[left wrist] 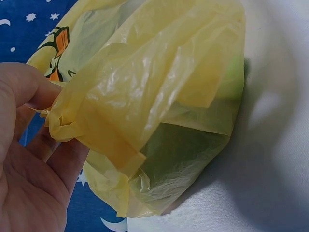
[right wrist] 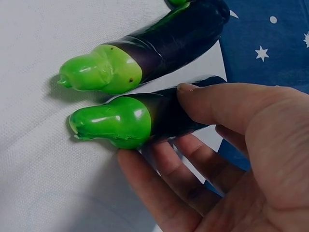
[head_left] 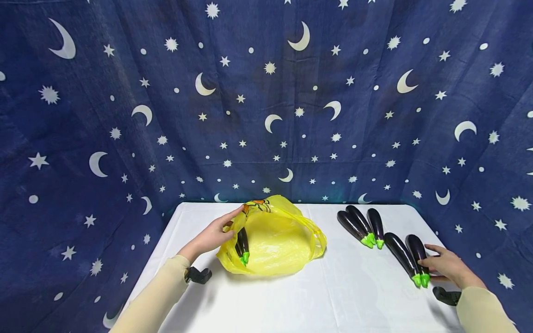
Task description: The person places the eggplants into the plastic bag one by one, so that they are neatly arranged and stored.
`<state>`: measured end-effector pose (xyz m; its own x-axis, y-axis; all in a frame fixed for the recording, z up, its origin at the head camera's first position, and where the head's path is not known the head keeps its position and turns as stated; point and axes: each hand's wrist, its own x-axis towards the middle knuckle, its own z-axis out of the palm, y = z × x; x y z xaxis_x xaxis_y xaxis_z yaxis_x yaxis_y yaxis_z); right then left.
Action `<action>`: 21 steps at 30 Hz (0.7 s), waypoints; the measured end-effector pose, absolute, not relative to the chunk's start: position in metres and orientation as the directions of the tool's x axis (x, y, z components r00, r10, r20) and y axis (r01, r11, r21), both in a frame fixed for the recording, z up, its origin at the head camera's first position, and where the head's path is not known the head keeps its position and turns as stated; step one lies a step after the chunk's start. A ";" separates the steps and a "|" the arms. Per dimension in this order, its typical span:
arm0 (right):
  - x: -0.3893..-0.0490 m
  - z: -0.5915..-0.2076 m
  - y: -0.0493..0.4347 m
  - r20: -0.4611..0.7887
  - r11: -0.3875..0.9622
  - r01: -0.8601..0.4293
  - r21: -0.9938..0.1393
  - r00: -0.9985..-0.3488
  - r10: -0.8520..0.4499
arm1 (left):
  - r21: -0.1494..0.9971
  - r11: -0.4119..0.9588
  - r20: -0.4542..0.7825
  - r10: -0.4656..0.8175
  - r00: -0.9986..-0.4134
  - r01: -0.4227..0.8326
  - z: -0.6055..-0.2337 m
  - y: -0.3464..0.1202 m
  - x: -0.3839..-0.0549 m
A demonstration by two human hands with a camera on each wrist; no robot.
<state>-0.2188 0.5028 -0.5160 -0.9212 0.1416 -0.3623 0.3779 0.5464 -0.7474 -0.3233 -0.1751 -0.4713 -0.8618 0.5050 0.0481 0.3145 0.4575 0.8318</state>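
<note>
A yellow plastic bag (head_left: pixel 275 245) lies on the white table with its mouth facing the front. At its left rim my left hand (head_left: pixel 213 237) pinches the bunched plastic between thumb and fingers, as the left wrist view shows on the bag (left wrist: pixel 145 87). Inside, at the left, are dark eggplants (head_left: pixel 243 241) with green caps. On the right, my right hand (head_left: pixel 449 264) holds an eggplant (head_left: pixel 416 249), thumb on top and fingers along its near side below the green cap (right wrist: pixel 116 121). Another eggplant (head_left: pixel 401 254) lies right beside it.
Three more eggplants (head_left: pixel 376 226) lie grouped at the back right of the white table (head_left: pixel 300 305). A dark blue curtain (head_left: pixel 266 152) with moons and stars hangs behind the table and along both sides.
</note>
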 end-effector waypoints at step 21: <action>-0.220 -0.518 0.501 -0.351 0.568 0.364 -0.739 -0.926 0.137 | 0.826 0.464 0.051 0.503 -0.863 0.319 -0.471 -0.174 -0.322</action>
<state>-0.2196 0.5015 -0.5177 -0.9263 0.1369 -0.3510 0.3638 0.5677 -0.7385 -0.3223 -0.1744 -0.4706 -0.8628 0.5030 0.0507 0.3191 0.4641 0.8263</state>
